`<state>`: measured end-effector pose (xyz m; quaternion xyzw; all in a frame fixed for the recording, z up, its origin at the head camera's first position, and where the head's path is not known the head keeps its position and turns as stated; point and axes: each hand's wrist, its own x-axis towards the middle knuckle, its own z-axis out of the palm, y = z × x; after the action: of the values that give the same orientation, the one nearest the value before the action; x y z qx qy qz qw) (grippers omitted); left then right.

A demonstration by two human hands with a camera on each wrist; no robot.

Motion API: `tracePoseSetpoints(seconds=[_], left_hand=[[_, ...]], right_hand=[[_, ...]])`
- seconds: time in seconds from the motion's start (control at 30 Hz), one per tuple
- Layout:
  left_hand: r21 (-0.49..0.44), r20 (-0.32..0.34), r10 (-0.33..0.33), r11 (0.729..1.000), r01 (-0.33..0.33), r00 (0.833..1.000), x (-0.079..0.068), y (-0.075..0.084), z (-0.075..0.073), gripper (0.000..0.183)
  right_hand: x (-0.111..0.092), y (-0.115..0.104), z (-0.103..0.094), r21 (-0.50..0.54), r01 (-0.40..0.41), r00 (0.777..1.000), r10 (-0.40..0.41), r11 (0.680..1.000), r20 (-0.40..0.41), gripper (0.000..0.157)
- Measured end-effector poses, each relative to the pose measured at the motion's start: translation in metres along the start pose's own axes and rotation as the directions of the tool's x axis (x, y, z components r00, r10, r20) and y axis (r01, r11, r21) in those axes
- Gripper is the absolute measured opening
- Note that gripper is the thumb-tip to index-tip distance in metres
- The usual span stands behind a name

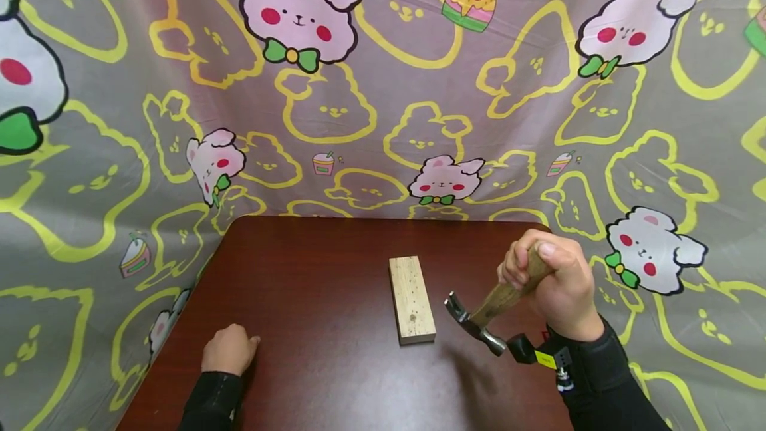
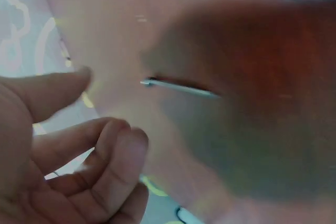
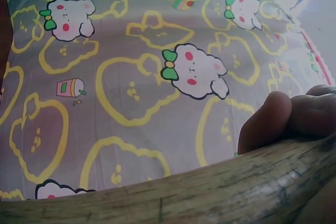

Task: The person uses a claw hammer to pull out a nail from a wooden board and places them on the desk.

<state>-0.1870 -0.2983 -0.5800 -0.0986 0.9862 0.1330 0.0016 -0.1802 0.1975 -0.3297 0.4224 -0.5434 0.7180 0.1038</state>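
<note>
A claw hammer (image 1: 497, 302) is raised over the right part of the table, its metal head pointing down and to the left. My right hand (image 1: 561, 285) grips its wooden handle, which fills the bottom of the right wrist view. Left of the hammer head, and apart from it, a pale wooden block (image 1: 411, 299) lies on the table. Over at the table's left side is my left hand (image 1: 229, 349). In the left wrist view its fingers (image 2: 118, 169) are loosely bent, the thumb stands apart, and nothing is held. A metal nail (image 2: 181, 88) lies on the tabletop just beyond those fingers.
The dark red-brown table (image 1: 299, 265) has rounded far corners. A grey cloth (image 1: 353, 105) printed with rabbits and yellow outlines hangs behind it and along both sides. A small black device with a yellow label (image 1: 544, 358) sits at my right wrist.
</note>
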Motion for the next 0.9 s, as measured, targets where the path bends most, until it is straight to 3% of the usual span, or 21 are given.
tracePoseSetpoints(seconds=[0.1, 0.17, 0.3, 0.47, 0.57, 0.67, 0.9], left_hand=[[-0.032, -0.122, 0.005, 0.999, -0.009, 0.993, 0.004, 0.012, -0.001, 0.06], [-0.059, -0.226, 0.029, 0.997, -0.043, 0.974, 0.008, 0.02, 0.0, 0.082], [-0.094, -0.397, 0.114, 0.982, -0.164, 0.911, 0.015, 0.036, -0.001, 0.1], [-0.105, -0.486, 0.244, 0.937, -0.333, 0.839, 0.018, 0.068, -0.013, 0.107], [-0.127, -0.509, 0.327, 0.886, -0.445, 0.796, 0.016, 0.097, -0.023, 0.112], [-0.154, -0.538, 0.408, 0.813, -0.562, 0.738, 0.011, 0.13, -0.03, 0.116], [-0.12, -0.604, 0.574, 0.621, -0.775, 0.553, -0.006, 0.204, -0.038, 0.114]], right_hand=[[0.0, 0.001, 0.0, 0.001, -0.004, 1.0, 0.004, 1.0, 0.003, 0.037], [0.0, 0.001, 0.0, 0.003, -0.005, 1.0, 0.005, 1.0, 0.007, 0.037], [0.0, 0.003, 0.0, -0.001, -0.003, 1.0, 0.003, 1.0, 0.011, 0.037], [0.001, 0.004, 0.001, -0.004, -0.004, 1.0, 0.005, 1.0, 0.009, 0.037], [0.002, 0.004, 0.002, -0.011, -0.003, 1.0, 0.003, 1.0, -0.003, 0.036], [0.002, 0.004, 0.003, -0.006, 0.004, 1.0, -0.004, 1.0, -0.015, 0.036], [0.007, 0.009, 0.012, 0.005, 0.022, 1.0, -0.022, 1.0, -0.017, 0.034]])
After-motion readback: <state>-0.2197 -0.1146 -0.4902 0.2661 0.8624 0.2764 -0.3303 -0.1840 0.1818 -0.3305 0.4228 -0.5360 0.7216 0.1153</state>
